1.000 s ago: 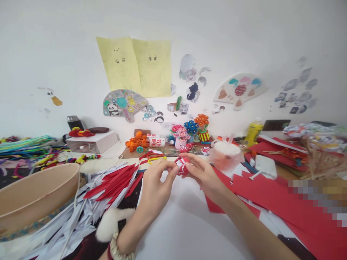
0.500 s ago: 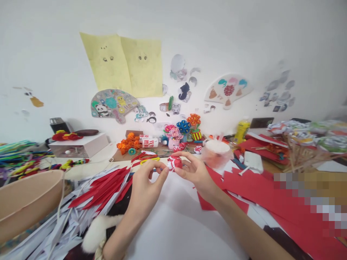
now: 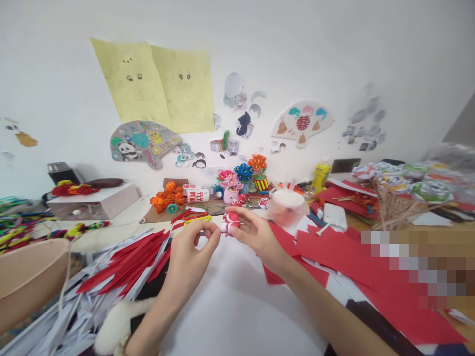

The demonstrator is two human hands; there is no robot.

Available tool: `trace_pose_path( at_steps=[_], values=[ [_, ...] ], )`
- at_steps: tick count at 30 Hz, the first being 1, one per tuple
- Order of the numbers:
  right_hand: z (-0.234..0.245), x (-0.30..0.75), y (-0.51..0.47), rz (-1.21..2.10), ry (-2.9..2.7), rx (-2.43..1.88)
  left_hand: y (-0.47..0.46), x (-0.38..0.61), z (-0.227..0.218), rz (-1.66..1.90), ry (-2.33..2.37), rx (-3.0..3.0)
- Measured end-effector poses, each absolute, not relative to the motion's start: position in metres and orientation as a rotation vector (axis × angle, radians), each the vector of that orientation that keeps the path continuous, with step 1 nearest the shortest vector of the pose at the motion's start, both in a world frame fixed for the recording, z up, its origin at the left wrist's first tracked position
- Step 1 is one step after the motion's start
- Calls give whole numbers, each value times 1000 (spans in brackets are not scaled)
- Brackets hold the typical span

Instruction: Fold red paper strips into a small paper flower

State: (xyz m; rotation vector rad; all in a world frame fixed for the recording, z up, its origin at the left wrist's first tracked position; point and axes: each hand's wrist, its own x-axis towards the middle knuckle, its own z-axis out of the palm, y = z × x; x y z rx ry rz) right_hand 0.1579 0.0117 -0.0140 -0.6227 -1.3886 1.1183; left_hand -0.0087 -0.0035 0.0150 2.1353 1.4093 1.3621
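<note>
My right hand [image 3: 256, 236] pinches a small red and white folded paper ball [image 3: 229, 222] above the white table top [image 3: 237, 296]. My left hand [image 3: 189, 252] is just left of the ball, thumb and forefinger closed together at its edge, apparently on a thin strip that is too small to make out. Red and white paper strips [image 3: 129, 257] lie in a heap left of my left hand. Yellow-handled scissors [image 3: 196, 217] rest behind my hands.
A tan bowl [image 3: 25, 277] sits at the left edge. Red paper sheets [image 3: 345, 257] cover the right side. A plastic tub [image 3: 287, 205], glue bottles [image 3: 196, 194], paper flowers [image 3: 243, 178], a white box [image 3: 92, 200] and pipe cleaners [image 3: 22, 222] line the back.
The view has swung to the right, so everything sits further left in frame. My left fingers have drawn slightly away from the paper ball, which my right hand still holds.
</note>
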Motion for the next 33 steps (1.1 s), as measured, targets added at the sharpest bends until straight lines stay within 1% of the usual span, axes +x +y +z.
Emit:
trace_pose_path(
  at_steps=[7,16,19,22,26,33],
  values=[
    [-13,157,11,1072,-1420,-635,-4,-8,15,1364,1457,2200],
    [-13,158,14,951,-1470,-645,-1,-8,6,1490,1562,2510],
    [-12,159,14,964,-1442,-638,0,-9,9,1452,1538,2339],
    [-11,160,13,1030,-1406,-630,1,-11,13,1346,1498,2008],
    [-8,161,12,1105,-1381,-606,6,-12,14,1267,1334,1652],
    [-7,161,12,1165,-1365,-593,10,-15,11,1232,1275,1510]
  ],
)
